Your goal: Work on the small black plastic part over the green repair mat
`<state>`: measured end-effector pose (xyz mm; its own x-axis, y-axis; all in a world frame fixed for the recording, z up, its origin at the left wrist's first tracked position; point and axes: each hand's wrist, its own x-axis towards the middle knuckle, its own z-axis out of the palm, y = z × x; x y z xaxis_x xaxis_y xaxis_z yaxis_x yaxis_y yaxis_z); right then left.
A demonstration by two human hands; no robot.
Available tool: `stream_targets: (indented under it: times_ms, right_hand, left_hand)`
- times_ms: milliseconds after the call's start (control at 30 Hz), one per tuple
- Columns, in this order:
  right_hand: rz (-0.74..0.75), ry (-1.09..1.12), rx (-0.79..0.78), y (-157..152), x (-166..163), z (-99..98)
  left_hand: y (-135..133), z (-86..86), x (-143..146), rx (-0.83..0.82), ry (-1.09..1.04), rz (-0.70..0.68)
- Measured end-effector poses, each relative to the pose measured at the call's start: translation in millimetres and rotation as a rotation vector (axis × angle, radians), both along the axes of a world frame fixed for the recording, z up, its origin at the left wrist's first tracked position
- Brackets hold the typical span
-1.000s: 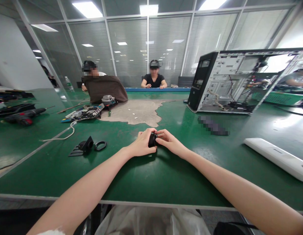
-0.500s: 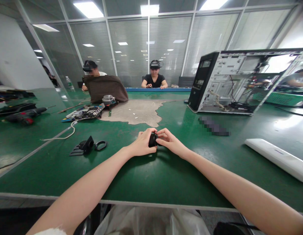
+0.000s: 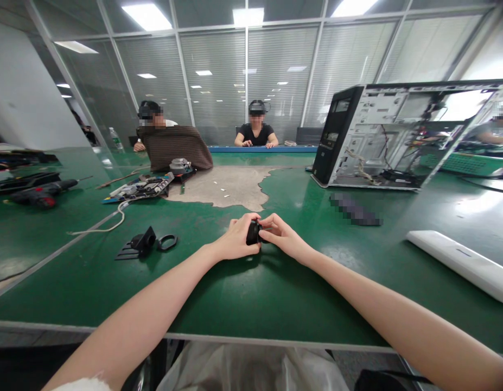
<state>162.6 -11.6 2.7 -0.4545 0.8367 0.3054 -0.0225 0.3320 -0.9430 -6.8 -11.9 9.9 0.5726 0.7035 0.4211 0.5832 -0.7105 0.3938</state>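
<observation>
Both of my hands meet over the middle of the green table [image 3: 251, 293]. My left hand [image 3: 237, 239] is curled around a small black round part [image 3: 252, 233], holding it just above the mat. My right hand [image 3: 280, 232] pinches the same part from the right with its fingertips. Much of the part is hidden by my fingers. To the left lie a black bracket piece [image 3: 139, 243] and a loose black ring [image 3: 167, 242].
An open computer case [image 3: 398, 136] stands at the back right, a white panel [image 3: 463, 263] lies at the right. A circuit board with cables [image 3: 139, 189] and a power drill [image 3: 39, 194] sit at the left. Two people sit at the far end, one behind a brown cloth [image 3: 173, 146].
My right fingers have shifted slightly on the black part; otherwise nothing has visibly moved.
</observation>
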Motion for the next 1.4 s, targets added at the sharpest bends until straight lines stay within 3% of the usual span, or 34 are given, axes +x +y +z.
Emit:
stream_targets:
  times_ms: [167,400,600,733,967,1233,1400]
  right_hand:
    - [-0.038,-0.037,-0.037,4.5,-0.2,-4.2]
    - [0.094,-0.012,-0.005,2.3,4.0,-1.5]
    - [-0.047,-0.008,-0.025,1.5,-1.1,-2.7]
    - [-0.061,-0.060,-0.078,2.8,-2.1,-3.4]
    - [0.076,-0.019,-0.021,4.1,4.0,-3.9]
    - [-0.062,-0.059,-0.052,3.7,-0.9,-2.8]
    - [0.028,-0.060,-0.056,3.7,3.3,-2.8]
  left_hand:
    - [-0.6,0.9,0.5,-0.016,-0.009,0.013]
    - [-0.2,1.1,0.0,0.003,-0.002,0.001]
    - [-0.8,0.6,0.8,0.004,-0.005,0.009]
    - [0.0,0.6,0.2,0.003,0.009,0.003]
    - [1.7,-1.4,0.1,0.015,-0.011,-0.002]
    - [0.4,0.7,0.7,-0.003,0.008,0.000]
    - [0.6,0.6,0.1,0.000,-0.001,-0.010]
